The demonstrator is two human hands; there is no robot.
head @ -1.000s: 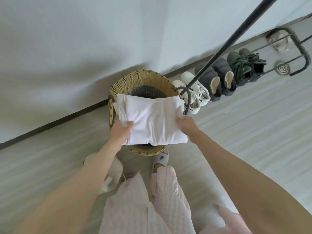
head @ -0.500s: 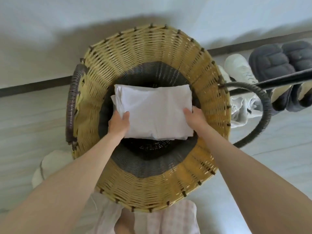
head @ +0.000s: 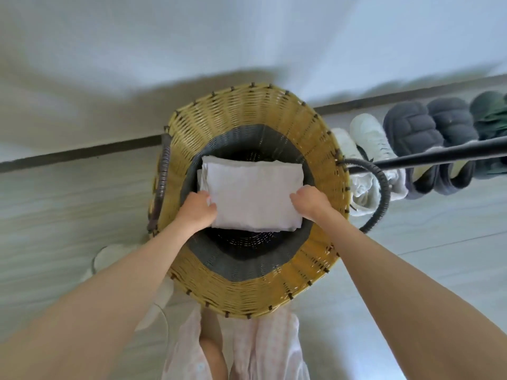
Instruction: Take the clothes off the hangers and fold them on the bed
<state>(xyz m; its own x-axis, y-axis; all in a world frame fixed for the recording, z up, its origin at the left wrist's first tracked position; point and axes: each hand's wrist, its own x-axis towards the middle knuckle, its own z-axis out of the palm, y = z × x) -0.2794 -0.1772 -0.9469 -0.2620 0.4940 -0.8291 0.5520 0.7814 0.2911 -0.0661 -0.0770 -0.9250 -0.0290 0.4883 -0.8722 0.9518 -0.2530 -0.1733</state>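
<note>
I have a folded white garment (head: 253,197) between my hands, inside the mouth of the wicker basket (head: 255,294), above its dark bottom. My left hand (head: 198,206) grips its near left edge with fingers curled under the cloth; my right hand (head: 308,200) pinches the near right edge the same way. I cannot tell whether the garment already rests on the bottom or still hangs clear of it.

By my judgement this piece is finished: it is off its hanger, folded flat into a neat rectangle, and it only needs setting down and letting go. No other folded clothes show in the basket beneath my hands. How much remains I cannot say, since no hangers, hanging clothes or bed are in view; only a dark rail (head: 439,156) runs off beyond my right hand, above a row of shoes (head: 411,141) along the wall.
</note>
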